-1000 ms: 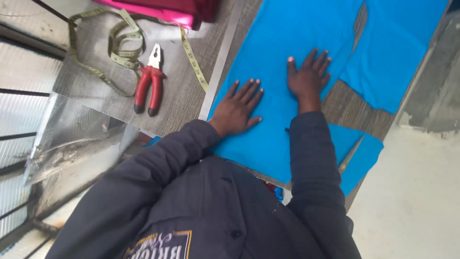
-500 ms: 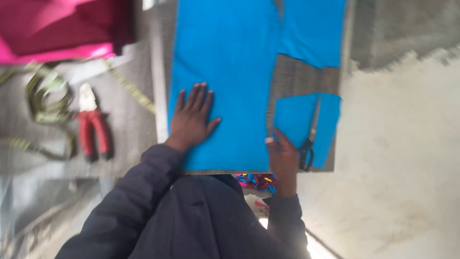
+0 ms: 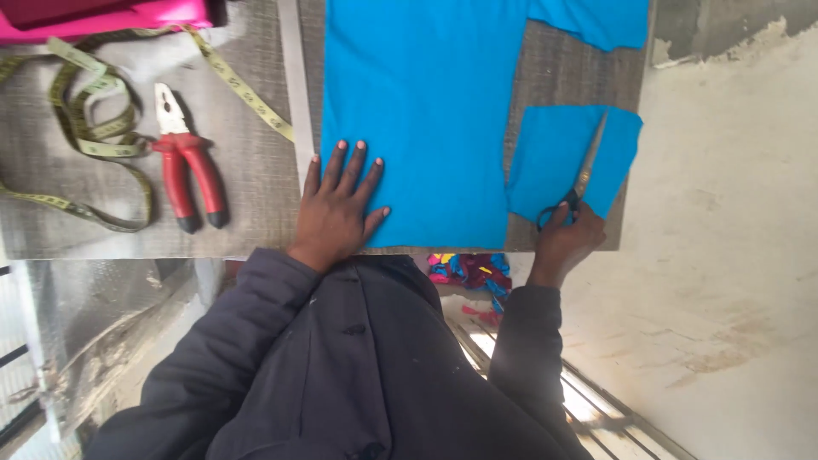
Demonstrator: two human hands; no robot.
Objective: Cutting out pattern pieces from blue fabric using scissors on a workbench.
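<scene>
Pressing flat with fingers spread, the left hand pins the blue cloth; the right hand grips scissors.

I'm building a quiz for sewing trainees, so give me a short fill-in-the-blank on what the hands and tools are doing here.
1. The left hand lies flat on the large ____ cloth.
2. The right hand grips the handles of the ____, which lie on the small cloth piece.
3. The pliers beside the tape measure have ____ handles.

Missing words: blue; scissors; red
</scene>
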